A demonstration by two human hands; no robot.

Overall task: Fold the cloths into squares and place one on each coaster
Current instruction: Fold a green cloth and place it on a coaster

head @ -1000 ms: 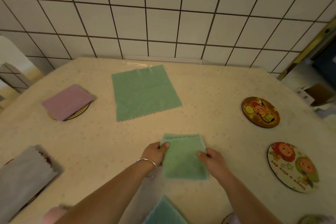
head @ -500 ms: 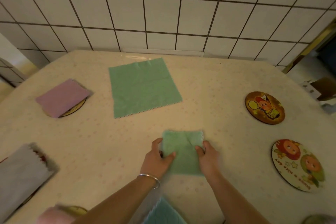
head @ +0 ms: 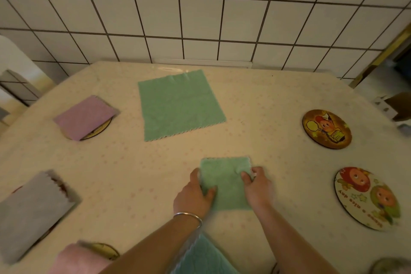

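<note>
Two hands on the folded green cloth (head: 224, 182), mid-table w/ bare coasters off to the right: my left hand (head: 195, 196) and right hand (head: 255, 187) each pinch a side edge, I'd say to keep the layers squared before moving it to a coaster (head: 326, 128).

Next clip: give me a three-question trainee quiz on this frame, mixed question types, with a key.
1. True or false: the purple cloth lies on a coaster.
2. Which hand wears the bracelet? A) left B) right
3. What do both hands hold?

Key:
1. True; a coaster rim shows beneath it.
2. A; the left hand, not the right hand.
3. The folded green cloth on the table.
</note>
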